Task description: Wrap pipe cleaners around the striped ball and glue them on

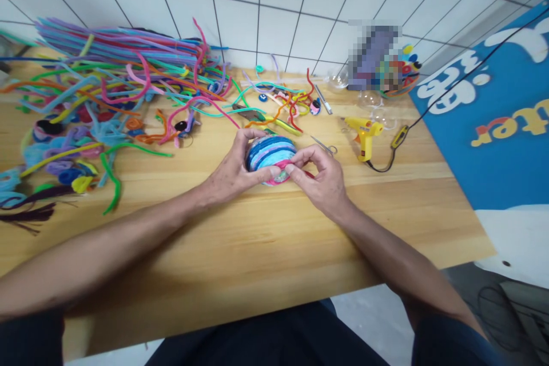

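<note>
A ball wrapped in blue, light blue and lilac pipe cleaners (270, 151) is held over the middle of the wooden table. My left hand (234, 168) is closed around its left side, thumb along the lower front. At the ball's lower right, my right hand (319, 177) pinches a pink pipe cleaner (283, 166) between thumb and forefinger, against the ball's surface. A small greenish, shiny patch shows between the two thumbs. The ball's underside and far side are hidden.
Loose pipe cleaners (86, 91) cover the table's left. A yellow glue gun (364, 134) with a cord stands at right. Scissors (328, 147), a pen (323, 99) and clear plastic balls (371, 100) lie beyond my hands. A white tiled wall (283, 0) closes the back.
</note>
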Demonstrator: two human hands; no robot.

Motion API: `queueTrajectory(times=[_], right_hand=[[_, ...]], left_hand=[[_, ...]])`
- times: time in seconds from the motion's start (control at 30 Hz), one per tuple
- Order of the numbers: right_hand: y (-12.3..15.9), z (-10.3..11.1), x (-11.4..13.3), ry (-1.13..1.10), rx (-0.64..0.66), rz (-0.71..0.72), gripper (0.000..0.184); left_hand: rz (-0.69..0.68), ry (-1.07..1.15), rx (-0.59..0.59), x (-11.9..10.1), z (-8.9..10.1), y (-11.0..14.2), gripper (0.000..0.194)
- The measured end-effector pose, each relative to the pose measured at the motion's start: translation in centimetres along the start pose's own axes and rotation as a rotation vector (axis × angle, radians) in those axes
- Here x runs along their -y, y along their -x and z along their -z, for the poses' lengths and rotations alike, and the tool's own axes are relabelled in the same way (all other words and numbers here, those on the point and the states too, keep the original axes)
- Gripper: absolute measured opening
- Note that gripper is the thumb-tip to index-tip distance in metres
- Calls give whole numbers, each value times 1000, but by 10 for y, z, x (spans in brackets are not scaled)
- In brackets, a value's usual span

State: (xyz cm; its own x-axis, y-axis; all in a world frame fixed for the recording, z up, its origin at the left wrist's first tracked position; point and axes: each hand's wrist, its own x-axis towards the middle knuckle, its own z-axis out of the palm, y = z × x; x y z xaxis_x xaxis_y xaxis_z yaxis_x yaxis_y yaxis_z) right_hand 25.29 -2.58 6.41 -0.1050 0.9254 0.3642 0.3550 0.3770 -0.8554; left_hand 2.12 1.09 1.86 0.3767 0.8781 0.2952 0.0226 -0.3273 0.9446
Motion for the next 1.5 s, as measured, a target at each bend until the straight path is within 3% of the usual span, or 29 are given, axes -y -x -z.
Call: queueTrajectory(times=[0.3,0.4,0.67,0.83,1.5], right_hand=[[1,-1,1,-8,5,-21,11],[1,0,-1,-24,-10,-13,11],[1,0,-3,-19,1,-35,13],[2,-1,-3,-20,7,-36,13],[3,1,-1,6,-14,5,14]], left_hand=[[-1,-53,-93,11,-1,2,84],[-3,-52,-77,10,0,2,89],[19,-53,-3,2,5,0,74],[21,-35,10,-4,5,-3,77],[-25,-49,-96,6,-2,2,77]])
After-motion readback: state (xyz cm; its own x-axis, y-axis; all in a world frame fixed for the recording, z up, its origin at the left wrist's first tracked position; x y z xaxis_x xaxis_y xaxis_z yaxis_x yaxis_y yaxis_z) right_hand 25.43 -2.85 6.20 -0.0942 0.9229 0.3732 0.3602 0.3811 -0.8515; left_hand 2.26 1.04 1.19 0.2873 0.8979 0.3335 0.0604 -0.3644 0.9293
